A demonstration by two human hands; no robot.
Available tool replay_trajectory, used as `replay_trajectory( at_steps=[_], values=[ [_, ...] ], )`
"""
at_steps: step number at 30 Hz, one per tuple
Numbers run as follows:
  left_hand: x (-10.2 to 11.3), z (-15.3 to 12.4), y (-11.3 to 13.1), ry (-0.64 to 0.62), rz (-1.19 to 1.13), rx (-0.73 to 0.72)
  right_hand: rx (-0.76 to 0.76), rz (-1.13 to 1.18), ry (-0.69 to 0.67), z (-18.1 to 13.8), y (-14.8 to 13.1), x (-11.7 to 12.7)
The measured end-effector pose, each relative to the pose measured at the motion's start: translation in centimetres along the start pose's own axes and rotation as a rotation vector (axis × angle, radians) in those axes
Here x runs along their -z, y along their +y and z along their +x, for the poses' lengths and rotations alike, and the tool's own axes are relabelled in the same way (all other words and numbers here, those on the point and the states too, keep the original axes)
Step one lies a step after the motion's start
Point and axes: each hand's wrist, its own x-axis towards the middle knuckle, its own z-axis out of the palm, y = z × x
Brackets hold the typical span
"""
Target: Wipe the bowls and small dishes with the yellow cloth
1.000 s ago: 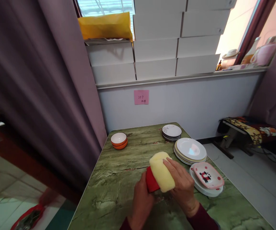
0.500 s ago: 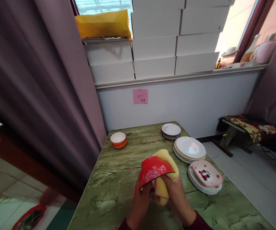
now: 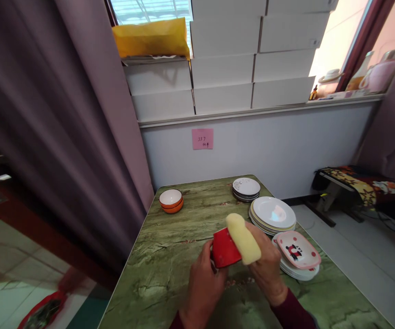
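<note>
My left hand point(image 3: 202, 285) grips a red bowl point(image 3: 224, 249) by its lower left edge and holds it above the green marbled table point(image 3: 170, 256). A yellow cloth point(image 3: 243, 237) lies pressed against the bowl's right side under my right hand point(image 3: 267, 267), whose fingers are wrapped round the cloth. Both hands are close together near the table's middle, in front of the plate stacks.
A stack of large white plates point(image 3: 274, 214), a small plate stack point(image 3: 246, 188) and a stack topped by a pink-rimmed dish point(image 3: 297, 252) line the table's right side. Orange bowls point(image 3: 171, 200) stand at the far left. A purple curtain point(image 3: 81, 137) hangs left; white boxes point(image 3: 224, 68) fill the sill.
The bowl has been turned in my left hand, from its flowered outside facing me to a plain red side. The cloth slid from under the bowl up onto its right side.
</note>
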Motion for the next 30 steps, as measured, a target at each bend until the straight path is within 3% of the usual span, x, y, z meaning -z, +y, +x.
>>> replay_trajectory(
  at_steps=[2,4,10,13,18,21,26,30],
  values=[
    [-0.1,-0.1,0.1,0.001,0.048,0.011,0.181,-0.121,-0.043,0.5,-0.6,0.6],
    [-0.3,-0.1,-0.1,-0.001,0.034,0.009,0.261,-0.191,-0.053,0.9,-1.5,0.8],
    [-0.4,0.3,-1.0,0.065,-0.192,0.064,0.240,-0.112,-0.028,1.1,-2.4,0.5],
    [-0.7,0.2,-1.0,0.069,-0.434,0.184,0.018,0.059,-0.012,1.1,-2.3,0.0],
    [-1.6,-0.4,-1.5,0.145,-0.727,0.379,-0.747,0.638,-0.076,0.1,-3.2,-1.8],
    [-2.0,-0.4,-2.3,0.188,-0.767,0.399,-1.020,0.924,-0.062,-0.9,-4.0,-2.7],
    [-2.3,0.0,-3.6,0.130,-0.711,0.415,-1.149,0.963,-0.101,-1.2,-4.2,-3.0],
    [-1.8,0.5,-3.6,0.078,-0.479,0.233,-1.083,0.821,-0.056,-1.3,-3.1,-3.2]
  ],
)
